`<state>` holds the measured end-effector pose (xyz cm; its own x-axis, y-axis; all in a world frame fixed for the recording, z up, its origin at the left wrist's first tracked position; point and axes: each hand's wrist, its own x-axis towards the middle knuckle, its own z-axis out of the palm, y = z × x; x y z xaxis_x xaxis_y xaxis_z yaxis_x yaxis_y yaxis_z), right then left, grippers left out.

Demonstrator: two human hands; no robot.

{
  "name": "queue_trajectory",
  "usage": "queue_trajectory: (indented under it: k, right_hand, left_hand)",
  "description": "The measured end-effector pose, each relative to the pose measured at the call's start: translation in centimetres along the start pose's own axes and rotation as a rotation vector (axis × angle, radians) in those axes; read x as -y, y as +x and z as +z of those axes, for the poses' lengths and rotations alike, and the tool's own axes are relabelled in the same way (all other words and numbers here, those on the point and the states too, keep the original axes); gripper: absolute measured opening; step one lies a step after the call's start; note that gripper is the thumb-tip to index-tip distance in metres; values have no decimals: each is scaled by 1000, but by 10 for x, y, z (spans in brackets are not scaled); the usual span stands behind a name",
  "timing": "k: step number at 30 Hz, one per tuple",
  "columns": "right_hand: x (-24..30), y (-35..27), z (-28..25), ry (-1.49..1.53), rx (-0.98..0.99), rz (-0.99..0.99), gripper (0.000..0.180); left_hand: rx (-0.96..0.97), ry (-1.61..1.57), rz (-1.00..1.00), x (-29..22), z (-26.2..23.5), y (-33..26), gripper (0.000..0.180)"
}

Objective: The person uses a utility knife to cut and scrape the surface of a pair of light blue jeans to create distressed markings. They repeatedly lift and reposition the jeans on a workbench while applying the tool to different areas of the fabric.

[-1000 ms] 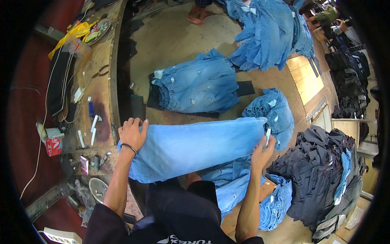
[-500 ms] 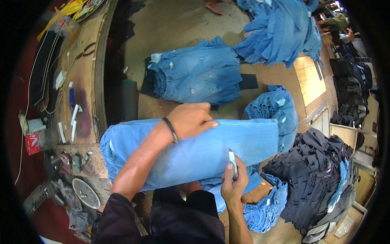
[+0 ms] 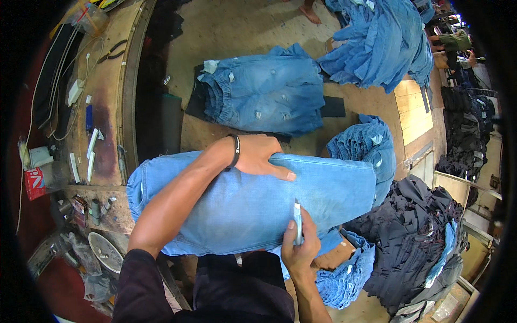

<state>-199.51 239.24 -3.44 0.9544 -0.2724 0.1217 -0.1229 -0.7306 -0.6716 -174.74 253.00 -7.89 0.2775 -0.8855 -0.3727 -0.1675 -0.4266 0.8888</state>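
A folded pair of light-blue jeans (image 3: 334,180) lies crosswise in front of me, its elastic-looking waist end at the left. My left hand (image 3: 257,155) grips its far edge, with the fingers curled over and the thumb flat on the denim. My right hand (image 3: 302,239) is closed round a slim utility knife (image 3: 298,219) with a pale blue and white body. The knife points away from me, its thin dark tip at the denim just below my left thumb. Whether the tip cuts into the cloth I cannot tell.
Beyond lies a stack of blue jeans (image 3: 269,94); a larger denim heap (image 3: 377,46) is at the far right. Rolled jeans (image 3: 362,140) and dark garments (image 3: 404,242) stand at the right. Pliers (image 3: 113,51) rest on the wooden bench (image 3: 110,107) at left. A bare foot (image 3: 311,13) shows at the top.
My right hand and the utility knife have moved slightly left. The left thumb now lies flatter on the jeans. The whole view has shifted a little.
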Motion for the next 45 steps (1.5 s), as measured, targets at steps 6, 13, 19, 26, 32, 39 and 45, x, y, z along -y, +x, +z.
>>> queue_trajectory:
  k: [6, 13, 19, 26, 32, 39, 45]
  right_hand:
    - [4, 11, 20, -95, 0, -158, 38]
    - [7, 15, 22, -139, 74, -78, 34]
    - [8, 14, 18, -149, 74, -87, 34]
    - [4, 17, 20, -74, -24, -159, 37]
    - [2, 17, 24, -106, -2, -176, 40]
    - [3, 16, 22, -166, 109, -136, 36]
    - [1, 19, 24, -143, 28, -217, 43]
  left_hand:
    - [-166, 50, 183, 5, -1, 2, 62]
    - [-271, 99, 256, 11, 8, 3, 57]
    - [-250, 85, 231, 6, 6, 2, 56]
    - [-275, 69, 253, 8, 8, 3, 55]
    - [-241, 114, 177, 4, 5, 2, 53]
    - [-246, 79, 171, 5, 7, 2, 54]
    - [-248, 111, 203, 7, 6, 3, 55]
